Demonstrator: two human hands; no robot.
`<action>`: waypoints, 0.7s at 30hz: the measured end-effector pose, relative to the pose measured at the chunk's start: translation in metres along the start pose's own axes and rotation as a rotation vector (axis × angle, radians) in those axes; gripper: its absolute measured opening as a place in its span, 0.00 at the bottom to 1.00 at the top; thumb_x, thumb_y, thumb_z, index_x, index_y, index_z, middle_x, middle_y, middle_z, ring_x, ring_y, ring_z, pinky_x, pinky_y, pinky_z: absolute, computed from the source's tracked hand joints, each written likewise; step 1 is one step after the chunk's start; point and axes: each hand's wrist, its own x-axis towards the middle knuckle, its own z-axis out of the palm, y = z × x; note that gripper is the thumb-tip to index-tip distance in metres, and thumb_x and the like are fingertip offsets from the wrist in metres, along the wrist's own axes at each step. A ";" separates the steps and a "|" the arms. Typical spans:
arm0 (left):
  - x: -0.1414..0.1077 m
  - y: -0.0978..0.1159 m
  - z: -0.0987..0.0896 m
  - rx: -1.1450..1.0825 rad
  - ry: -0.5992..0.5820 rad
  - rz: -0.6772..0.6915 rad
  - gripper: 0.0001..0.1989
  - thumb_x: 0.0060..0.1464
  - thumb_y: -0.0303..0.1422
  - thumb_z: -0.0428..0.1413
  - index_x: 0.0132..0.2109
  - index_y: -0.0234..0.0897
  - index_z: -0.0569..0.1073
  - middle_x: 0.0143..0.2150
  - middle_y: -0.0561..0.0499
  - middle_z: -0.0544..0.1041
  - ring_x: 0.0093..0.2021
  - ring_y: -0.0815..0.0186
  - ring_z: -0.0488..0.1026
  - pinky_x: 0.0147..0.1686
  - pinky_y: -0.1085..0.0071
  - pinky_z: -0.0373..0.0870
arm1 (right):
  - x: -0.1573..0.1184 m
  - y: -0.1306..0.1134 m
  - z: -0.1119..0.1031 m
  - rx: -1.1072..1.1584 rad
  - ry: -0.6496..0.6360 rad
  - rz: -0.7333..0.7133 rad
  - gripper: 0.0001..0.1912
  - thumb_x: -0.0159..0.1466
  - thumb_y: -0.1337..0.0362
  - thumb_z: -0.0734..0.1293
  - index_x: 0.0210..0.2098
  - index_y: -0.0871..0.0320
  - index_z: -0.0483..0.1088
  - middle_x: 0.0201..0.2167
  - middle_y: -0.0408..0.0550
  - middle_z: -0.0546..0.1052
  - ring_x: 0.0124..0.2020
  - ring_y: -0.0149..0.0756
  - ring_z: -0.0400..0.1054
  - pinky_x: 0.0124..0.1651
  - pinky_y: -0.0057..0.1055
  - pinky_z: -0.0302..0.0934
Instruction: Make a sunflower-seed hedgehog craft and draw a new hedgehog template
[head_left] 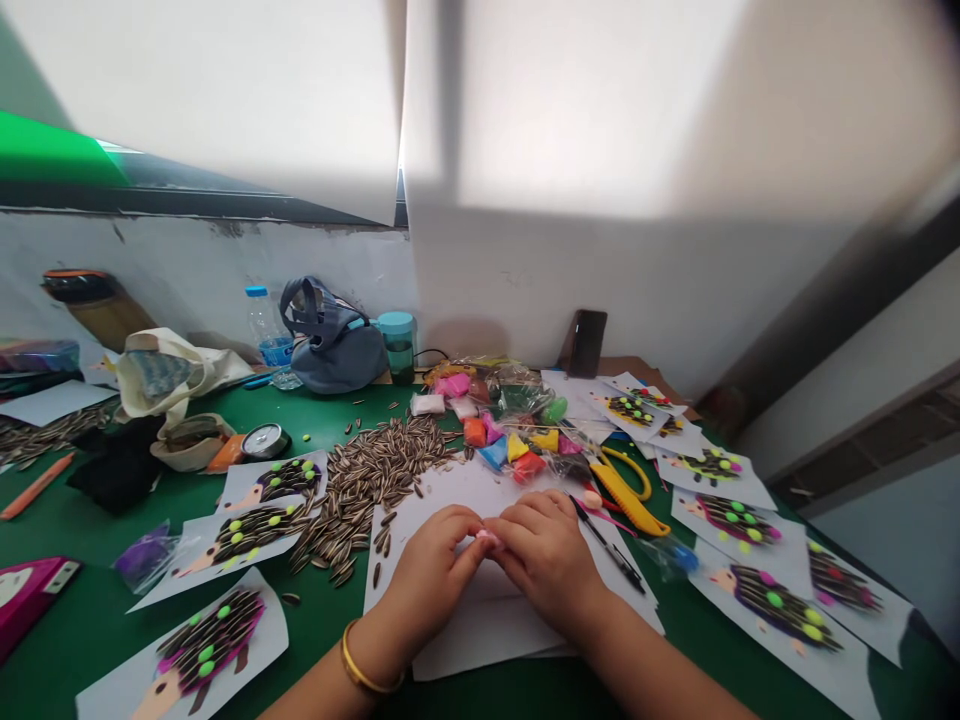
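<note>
My left hand (435,565) and my right hand (551,555) meet over white paper (480,625), fingertips pinched together on a small lump of pink modelling clay (489,539). The clay is mostly covered by my fingers. Just left of the paper lies a heap of striped sunflower seeds (382,460), with some strays on the sheet's edge. Beyond my hands are small packets of coloured clay, among them a red one (529,466) and a blue one (495,454). A black pen (611,550) rests on the paper beside my right hand.
Yellow-handled scissors (630,492) lie to the right. Cards with seed-covered hedgehogs stand on both sides, such as a left card (266,612) and a right card (787,610). Along the wall are a phone (586,343), a blue bag (337,350) and a water bottle (268,335).
</note>
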 end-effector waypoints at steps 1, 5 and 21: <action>0.001 -0.001 -0.001 -0.033 0.000 -0.002 0.08 0.63 0.36 0.53 0.39 0.39 0.75 0.42 0.48 0.76 0.44 0.63 0.73 0.47 0.65 0.70 | 0.000 0.002 0.001 0.018 0.011 0.005 0.08 0.68 0.60 0.65 0.45 0.51 0.73 0.36 0.43 0.79 0.40 0.39 0.66 0.45 0.40 0.48; 0.004 -0.005 -0.003 -0.096 0.006 0.029 0.06 0.62 0.34 0.54 0.41 0.40 0.75 0.44 0.48 0.76 0.47 0.63 0.72 0.51 0.64 0.69 | -0.002 0.009 0.006 0.099 0.059 0.019 0.13 0.66 0.54 0.67 0.47 0.53 0.73 0.37 0.46 0.78 0.41 0.41 0.66 0.45 0.39 0.51; 0.003 -0.002 -0.008 0.263 0.049 0.176 0.10 0.65 0.35 0.49 0.39 0.37 0.71 0.37 0.47 0.73 0.39 0.61 0.68 0.40 0.64 0.65 | -0.007 0.014 0.013 0.235 0.043 0.064 0.23 0.66 0.44 0.62 0.47 0.57 0.73 0.37 0.49 0.79 0.39 0.41 0.70 0.43 0.37 0.57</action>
